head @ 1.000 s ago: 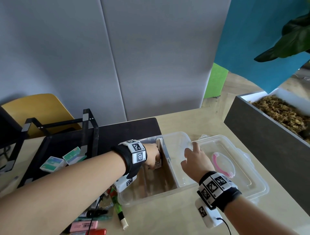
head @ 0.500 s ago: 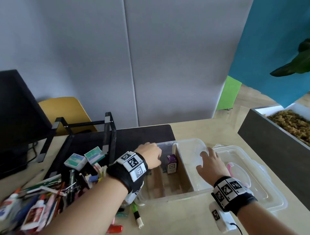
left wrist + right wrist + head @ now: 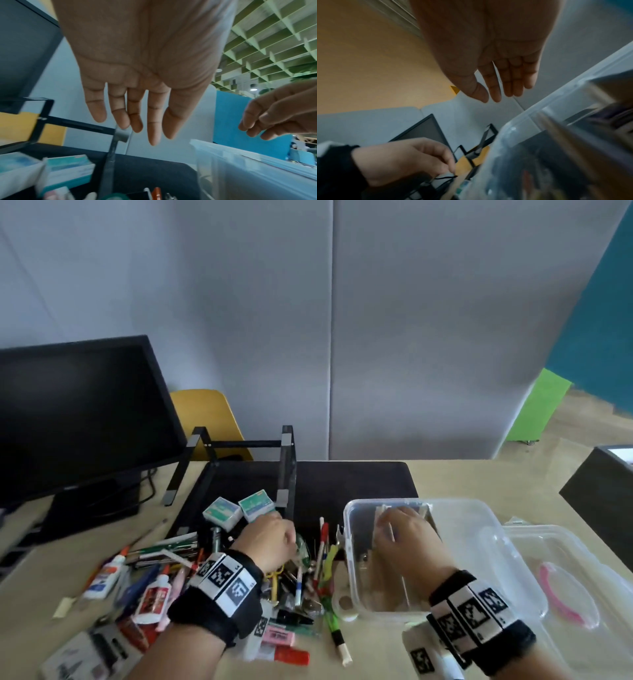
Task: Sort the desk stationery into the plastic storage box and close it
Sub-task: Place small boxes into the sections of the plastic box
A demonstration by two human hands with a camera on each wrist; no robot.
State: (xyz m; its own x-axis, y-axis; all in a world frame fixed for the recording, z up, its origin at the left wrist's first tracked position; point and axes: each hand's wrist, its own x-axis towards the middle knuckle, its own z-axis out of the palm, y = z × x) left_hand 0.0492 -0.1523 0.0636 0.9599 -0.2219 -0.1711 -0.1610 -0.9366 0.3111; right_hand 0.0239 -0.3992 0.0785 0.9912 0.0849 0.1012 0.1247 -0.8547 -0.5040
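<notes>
The left hand (image 3: 270,539) has come back out of the box (image 3: 352,559) and now hangs over the pile (image 3: 219,573) of stationery on the desk (image 3: 342,659), fingers straight and a little spread, holding nothing. Half a second ago it was at the box's left compartment beside a small purple carton; that carton looks delivered, so I take this for the start of the next pick. The right hand (image 3: 407,537) has shifted too, from the clear right-hand part of the box to above the cardboard divider (image 3: 383,577), fingers loose and together, gripping nothing that I can make out. It seems to be steadying or just waiting.

Nearest me lie a pink eraser (image 3: 279,635), a red marker (image 3: 291,656) and a green pen (image 3: 334,625), then glue bottles (image 3: 102,577) and a tangle of pens and clips, so nearly all the sorting is still to do. The lid (image 3: 565,594) lies open on the right, joined to the box.

Just past the left hand sit two teal-and-white cartons (image 3: 239,508), touching each other; they look the likeliest next grab. A leg of the black stand (image 3: 287,470) rises right beside them and could catch the knuckles on the way in. Farther back are the monitor (image 3: 78,412), a yellow chair (image 3: 205,419) and the grey partition (image 3: 411,320).
</notes>
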